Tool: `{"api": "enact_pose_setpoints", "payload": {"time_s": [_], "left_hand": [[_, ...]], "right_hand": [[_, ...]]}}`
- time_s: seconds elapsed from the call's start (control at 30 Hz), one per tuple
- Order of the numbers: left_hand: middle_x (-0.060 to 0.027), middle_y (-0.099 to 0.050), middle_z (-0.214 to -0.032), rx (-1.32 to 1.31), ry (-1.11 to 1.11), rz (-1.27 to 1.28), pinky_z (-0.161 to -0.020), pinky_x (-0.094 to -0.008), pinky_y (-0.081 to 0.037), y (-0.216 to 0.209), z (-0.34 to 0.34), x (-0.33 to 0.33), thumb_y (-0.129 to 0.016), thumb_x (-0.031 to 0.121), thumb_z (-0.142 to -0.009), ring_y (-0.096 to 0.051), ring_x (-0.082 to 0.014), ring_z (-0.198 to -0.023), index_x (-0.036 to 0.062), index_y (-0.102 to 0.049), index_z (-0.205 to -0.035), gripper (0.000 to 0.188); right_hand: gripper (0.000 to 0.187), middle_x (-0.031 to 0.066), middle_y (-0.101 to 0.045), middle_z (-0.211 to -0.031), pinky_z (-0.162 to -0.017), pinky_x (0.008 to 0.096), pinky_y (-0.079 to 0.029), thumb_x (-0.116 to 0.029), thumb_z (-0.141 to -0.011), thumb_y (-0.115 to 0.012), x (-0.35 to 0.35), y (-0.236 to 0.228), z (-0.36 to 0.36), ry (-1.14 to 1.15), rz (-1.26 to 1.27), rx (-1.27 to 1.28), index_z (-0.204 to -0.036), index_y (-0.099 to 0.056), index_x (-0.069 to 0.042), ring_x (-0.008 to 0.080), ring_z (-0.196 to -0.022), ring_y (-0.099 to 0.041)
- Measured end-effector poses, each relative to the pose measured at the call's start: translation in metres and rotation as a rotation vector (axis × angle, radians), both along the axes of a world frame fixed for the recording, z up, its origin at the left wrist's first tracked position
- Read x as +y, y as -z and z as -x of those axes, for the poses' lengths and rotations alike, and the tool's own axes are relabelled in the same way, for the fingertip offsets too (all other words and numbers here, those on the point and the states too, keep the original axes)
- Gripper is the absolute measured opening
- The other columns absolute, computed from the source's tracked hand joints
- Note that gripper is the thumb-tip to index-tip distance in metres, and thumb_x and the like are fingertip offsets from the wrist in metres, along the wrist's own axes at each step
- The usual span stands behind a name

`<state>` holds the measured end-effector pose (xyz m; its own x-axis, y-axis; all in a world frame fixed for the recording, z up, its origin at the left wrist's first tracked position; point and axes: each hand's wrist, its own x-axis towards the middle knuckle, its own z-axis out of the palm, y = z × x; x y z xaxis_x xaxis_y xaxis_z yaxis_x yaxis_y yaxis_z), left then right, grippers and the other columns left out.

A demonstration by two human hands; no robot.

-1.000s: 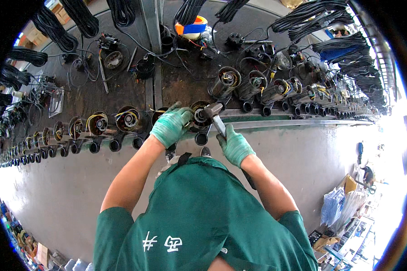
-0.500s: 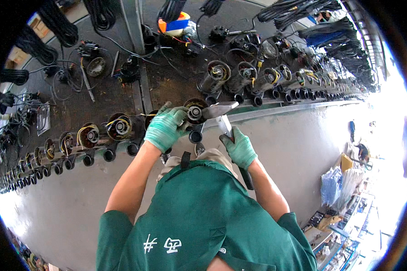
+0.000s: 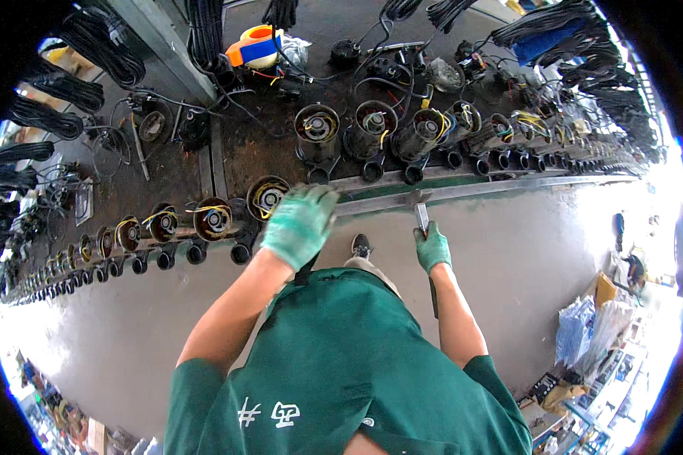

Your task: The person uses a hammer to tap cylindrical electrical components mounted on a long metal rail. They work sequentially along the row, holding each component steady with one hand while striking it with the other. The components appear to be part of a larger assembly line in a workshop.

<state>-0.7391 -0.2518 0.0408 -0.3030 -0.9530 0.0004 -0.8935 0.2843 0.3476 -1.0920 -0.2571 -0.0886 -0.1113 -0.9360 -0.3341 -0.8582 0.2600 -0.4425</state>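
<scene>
My left hand [image 3: 300,224], in a green-palmed work glove, is smeared by motion. Its fingers look stretched out beside a motor housing [image 3: 269,199], a dark round shell with a metal hub and wires inside; it covers part of that housing's side. Nothing shows in that hand. My right hand [image 3: 432,247], gloved the same way, is wrapped round the handle of a hammer [image 3: 422,216]. The hammer's head is up near the bench edge, its dark grip pointing down toward me. Open-topped motor housings [image 3: 316,125] stand upright beyond my hands.
Several more housings [image 3: 214,218] lie in a row along the left of the dark workbench [image 3: 243,152]. Black cable bundles [image 3: 76,87] hang above it. A roll of orange and blue tape [image 3: 256,47] sits at the back. A metal post [image 3: 159,45] rises at the left. Grey floor [image 3: 501,265] lies below.
The hammer has come away from the housing, its head now at the bench edge, to the right. My left hand has let go of that housing's rim. The bench has shifted left in view.
</scene>
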Motion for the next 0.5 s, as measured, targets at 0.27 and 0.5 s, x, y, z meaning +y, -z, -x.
{"api": "enact_pose_setpoints", "payload": {"time_s": [0.27,0.5], "left_hand": [[-0.0222,-0.06,-0.135,-0.312,-0.417,-0.345,-0.093,-0.0507,-0.056,0.121,0.049,-0.058,-0.055,0.013,-0.096,-0.067,-0.0408,-0.111,0.0041,-0.052,-0.14,0.045],[-0.0245,-0.068,-0.108,-0.159,-0.372,-0.279,-0.082,-0.0539,-0.054,0.129,0.057,-0.035,-0.057,0.009,-0.093,-0.068,-0.0448,-0.099,0.0058,-0.063,-0.111,0.019]], "right_hand": [[0.046,0.0334,-0.07,-0.097,-0.077,0.0613,-0.051,-0.039,-0.102,-0.058,-0.012,0.004,0.036,-0.135,-0.133,-0.063,-0.129,-0.05,-0.003,0.0546,-0.095,-0.066],[0.056,0.0339,-0.07,-0.101,-0.08,0.0603,-0.052,-0.041,-0.101,-0.058,-0.017,0.027,0.058,-0.18,-0.153,-0.118,-0.141,-0.047,-0.003,0.0537,-0.097,-0.066]]}}
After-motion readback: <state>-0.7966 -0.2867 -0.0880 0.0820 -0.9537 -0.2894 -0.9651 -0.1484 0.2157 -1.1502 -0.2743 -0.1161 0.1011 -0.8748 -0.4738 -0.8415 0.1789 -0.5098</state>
